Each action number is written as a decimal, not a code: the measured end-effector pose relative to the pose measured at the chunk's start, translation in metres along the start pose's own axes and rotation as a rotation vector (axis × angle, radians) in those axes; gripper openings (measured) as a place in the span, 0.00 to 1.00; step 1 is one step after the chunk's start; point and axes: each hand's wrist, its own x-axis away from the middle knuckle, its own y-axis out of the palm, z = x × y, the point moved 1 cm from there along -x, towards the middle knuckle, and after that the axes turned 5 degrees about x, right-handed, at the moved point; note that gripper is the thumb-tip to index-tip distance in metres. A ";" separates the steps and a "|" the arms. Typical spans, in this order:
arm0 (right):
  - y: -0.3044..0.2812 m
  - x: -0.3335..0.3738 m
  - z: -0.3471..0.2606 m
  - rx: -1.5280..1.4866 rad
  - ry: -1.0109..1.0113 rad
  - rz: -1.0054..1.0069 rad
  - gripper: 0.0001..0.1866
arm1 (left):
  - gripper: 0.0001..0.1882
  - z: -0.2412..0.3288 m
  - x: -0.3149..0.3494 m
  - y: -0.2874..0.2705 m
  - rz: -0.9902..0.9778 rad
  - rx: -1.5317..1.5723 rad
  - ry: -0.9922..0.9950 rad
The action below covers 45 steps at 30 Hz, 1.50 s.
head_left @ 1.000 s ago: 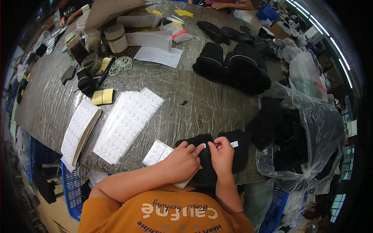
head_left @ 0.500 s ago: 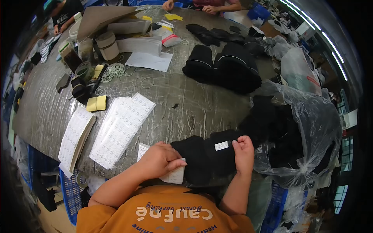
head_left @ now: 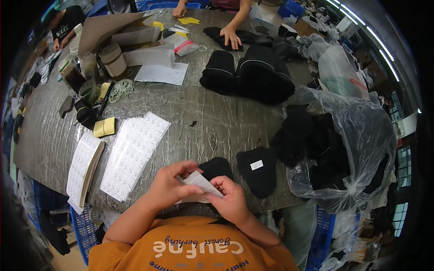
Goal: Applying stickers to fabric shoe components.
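Note:
In front of my body I hold a small white sheet of printed stickers (head_left: 202, 182) between both hands. My left hand (head_left: 168, 184) grips its left side, thumb across the front. At the opposite end, the fingers of my right hand (head_left: 229, 199) pinch the sheet's edge; whether one sticker is lifting there I cannot make out. Partly covered by the hands lies a black knitted piece (head_left: 219, 167). To its right, a similar black knitted piece (head_left: 258, 183) lies flat, bearing a white sticker (head_left: 257, 165) on its upper part.
Fanned sticker sheets (head_left: 135, 153) and a thick sheet stack (head_left: 83, 167) lie left. An open clear bag (head_left: 357, 131) of black pieces stands right. Banded black bundles (head_left: 264, 77) sit farther back, near a co-worker's hand (head_left: 231, 38). Rubber bands (head_left: 121, 89) and jars lie back left.
My right hand has left the stickered black piece and moved left to the sticker sheet, which is now raised between both hands. The co-worker's hand has reached onto the far black pieces.

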 end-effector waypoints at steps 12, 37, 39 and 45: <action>-0.004 0.002 0.007 -0.185 0.196 0.028 0.10 | 0.09 0.009 0.015 -0.017 -0.132 -0.319 -0.148; -0.027 -0.022 0.029 0.124 0.150 0.176 0.02 | 0.10 -0.013 0.024 -0.001 -0.674 -0.874 0.319; -0.026 -0.021 0.029 0.160 0.131 0.197 0.03 | 0.10 -0.014 0.025 0.000 -0.668 -0.885 0.333; -0.021 -0.021 0.027 0.091 0.111 0.234 0.03 | 0.12 -0.010 0.029 0.002 -0.644 -0.930 0.386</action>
